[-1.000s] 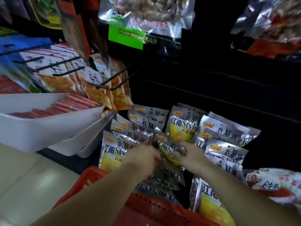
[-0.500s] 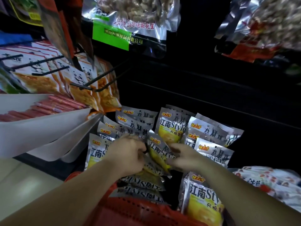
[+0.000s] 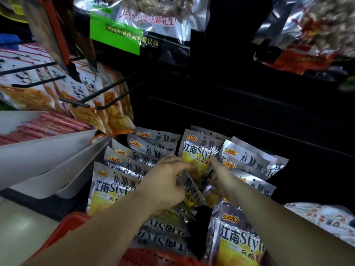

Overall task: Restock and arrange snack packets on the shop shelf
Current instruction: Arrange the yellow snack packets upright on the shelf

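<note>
Above 1 basket (image 3: 74,226), 2 hands (image 3: 163,182) (image 3: 223,177) gripping 1 packet (image 3: 192,186)

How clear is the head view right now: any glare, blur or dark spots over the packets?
Head view: dim overall, the shelf back near black; foil glare on the peanut bags up top; the bag at upper right is smeared; the silver packets read sharply, though the left hand and right hand cover the middle ones; edges bend from the wide angle.

A shop: snack packets (image 3: 199,150) crowd a dark shelf (image 3: 249,112), others hang on pegs (image 3: 107,89) (panda-printed ones).
</note>
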Demonstrator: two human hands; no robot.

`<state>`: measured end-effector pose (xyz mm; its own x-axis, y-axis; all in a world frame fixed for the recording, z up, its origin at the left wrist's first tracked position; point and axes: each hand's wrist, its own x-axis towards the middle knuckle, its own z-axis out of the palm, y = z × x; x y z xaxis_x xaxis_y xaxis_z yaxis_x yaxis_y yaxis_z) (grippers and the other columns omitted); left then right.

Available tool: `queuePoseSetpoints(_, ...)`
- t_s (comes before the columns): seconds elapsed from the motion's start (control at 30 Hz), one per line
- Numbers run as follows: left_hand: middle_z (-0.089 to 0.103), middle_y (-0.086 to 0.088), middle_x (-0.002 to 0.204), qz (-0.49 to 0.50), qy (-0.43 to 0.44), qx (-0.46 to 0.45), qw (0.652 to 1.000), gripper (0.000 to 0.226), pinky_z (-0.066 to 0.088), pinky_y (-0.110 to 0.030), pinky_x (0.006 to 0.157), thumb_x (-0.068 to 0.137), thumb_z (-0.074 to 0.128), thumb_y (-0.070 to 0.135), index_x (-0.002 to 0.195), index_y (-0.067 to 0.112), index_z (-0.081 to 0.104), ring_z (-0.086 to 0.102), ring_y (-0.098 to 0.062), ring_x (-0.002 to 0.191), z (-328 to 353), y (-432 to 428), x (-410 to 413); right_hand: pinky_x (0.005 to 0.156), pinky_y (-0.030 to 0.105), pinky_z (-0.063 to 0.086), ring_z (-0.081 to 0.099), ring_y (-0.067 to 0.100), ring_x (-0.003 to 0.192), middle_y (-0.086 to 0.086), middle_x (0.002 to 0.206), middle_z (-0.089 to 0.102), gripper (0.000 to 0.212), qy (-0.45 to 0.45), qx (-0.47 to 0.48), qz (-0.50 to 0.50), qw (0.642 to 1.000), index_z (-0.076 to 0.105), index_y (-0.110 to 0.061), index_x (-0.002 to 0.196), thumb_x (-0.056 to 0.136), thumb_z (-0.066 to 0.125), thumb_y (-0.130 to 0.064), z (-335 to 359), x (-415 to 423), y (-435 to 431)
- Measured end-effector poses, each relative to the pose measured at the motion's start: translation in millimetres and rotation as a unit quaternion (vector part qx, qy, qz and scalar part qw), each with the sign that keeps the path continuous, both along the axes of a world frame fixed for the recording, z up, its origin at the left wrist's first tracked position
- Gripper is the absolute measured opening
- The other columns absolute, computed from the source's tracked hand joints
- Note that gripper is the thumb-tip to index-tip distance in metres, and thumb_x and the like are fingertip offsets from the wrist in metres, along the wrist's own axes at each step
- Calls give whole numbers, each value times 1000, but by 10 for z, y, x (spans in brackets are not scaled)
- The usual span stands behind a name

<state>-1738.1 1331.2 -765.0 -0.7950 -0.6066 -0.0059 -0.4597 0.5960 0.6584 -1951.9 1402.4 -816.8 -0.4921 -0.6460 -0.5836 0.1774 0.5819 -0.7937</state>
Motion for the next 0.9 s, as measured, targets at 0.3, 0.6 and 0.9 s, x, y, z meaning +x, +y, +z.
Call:
queuePoseSetpoints(0.3,47,13,151,37,28,53,997,53,36,-33,120,92,59,9,141,29,60,38,-8,144,-15,-44,-51,126,59,16,18,35,157,4,172,17,90,136,98,106,980,13,-48,162,84,9,-92,-87,-100,137)
queuePoseSetpoints(0.6,72,4,119,91,92,40,991,41,58,-28,84,94,55,2,122,25,73,69,-8,93,-39,-109,-4,79,41,58,65,20,92,-2,125,56,19,500,5,120,858,66,-28,117,99,60,-31,108,56,-86)
queuePoseSetpoints(0.9,51,17,146,65,120,8,991,65,55,-41,103,92,53,-1,141,42,58,57,-13,129,57,-171,73,95,45,54,53,36,126,11,127,59,57,463,122,197,855,44,-23,145,95,69,-34,252,-182,-507)
